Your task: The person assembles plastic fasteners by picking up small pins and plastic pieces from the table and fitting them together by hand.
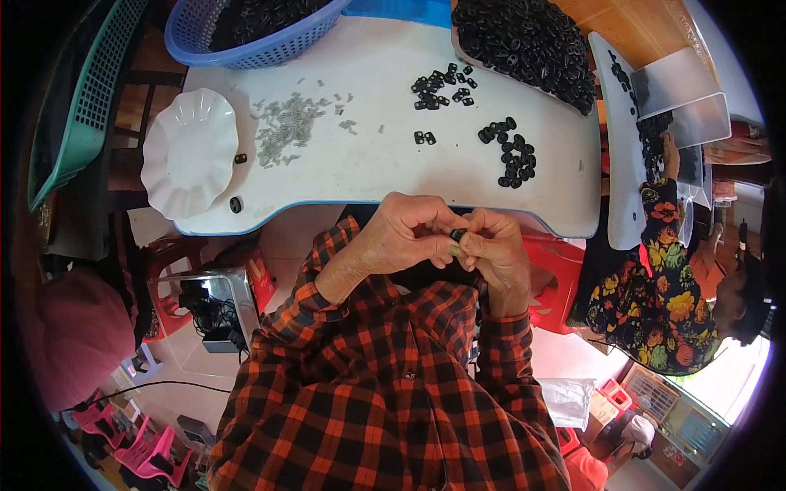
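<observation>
My left hand [405, 233] and my right hand [498, 254] meet close to my chest, just below the white table's near edge [327, 214]. Together their fingertips pinch a small black plastic part [458, 236], mostly hidden by the fingers. On the table lie loose black parts in two groups [514, 157] [442, 86], and a scatter of small grey pins [286, 124]. An empty white fluted plate [190, 151] overhangs the left edge, with two single black parts beside it.
A blue basket [246, 37] of black parts stands at the far left, a tray heaped with black parts [528, 41] at the far right. Another person in a floral sleeve [655, 270] works at the right. Red and pink stools stand on the floor.
</observation>
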